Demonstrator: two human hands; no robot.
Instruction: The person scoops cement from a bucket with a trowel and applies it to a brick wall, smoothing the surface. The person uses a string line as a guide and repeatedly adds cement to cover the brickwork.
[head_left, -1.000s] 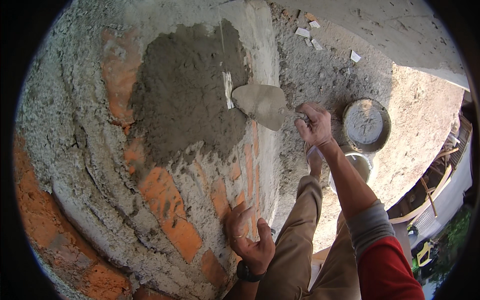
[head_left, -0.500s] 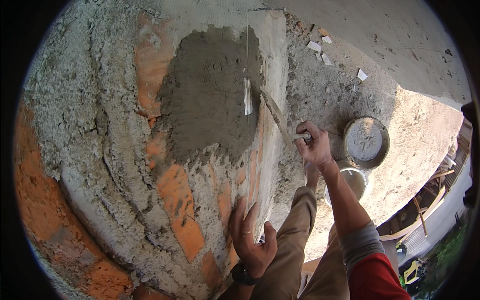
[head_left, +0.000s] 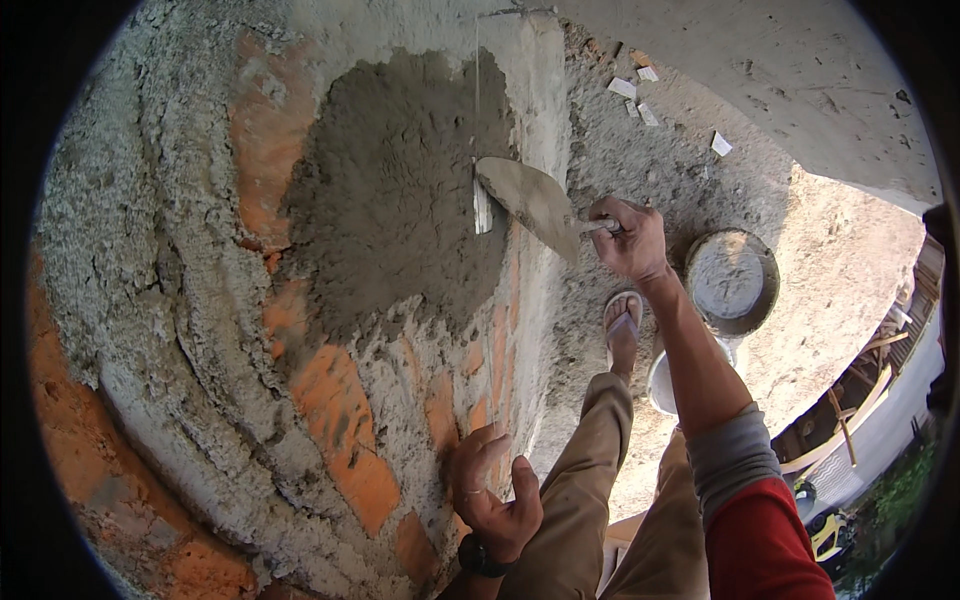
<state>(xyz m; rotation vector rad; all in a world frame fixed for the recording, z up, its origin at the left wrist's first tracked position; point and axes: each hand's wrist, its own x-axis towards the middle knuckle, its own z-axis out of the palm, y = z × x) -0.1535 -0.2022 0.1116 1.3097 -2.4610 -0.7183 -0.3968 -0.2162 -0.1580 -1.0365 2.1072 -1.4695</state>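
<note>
My right hand grips the handle of a trowel. The broad, mortar-smeared blade now faces me, its tip over the right part of a dark wet mortar patch on the wall. Close to that tip, a small pale strip sits in the mortar along a thin vertical string. Lower down, my left hand holds nothing; its fingers are bent and the thumb stands apart. It is beside the lower wall, and whether it touches the surface I cannot tell.
Exposed orange brick and rough grey plaster surround the patch. Right of my feet stand a round tub with grey mix and a pale bucket, partly behind my forearm. White scraps lie on the ground.
The trowel blade has turned from edge-on to broad side showing, its tip shifting left over the mortar. My left hand's fingers have curled more and it sits slightly lower.
</note>
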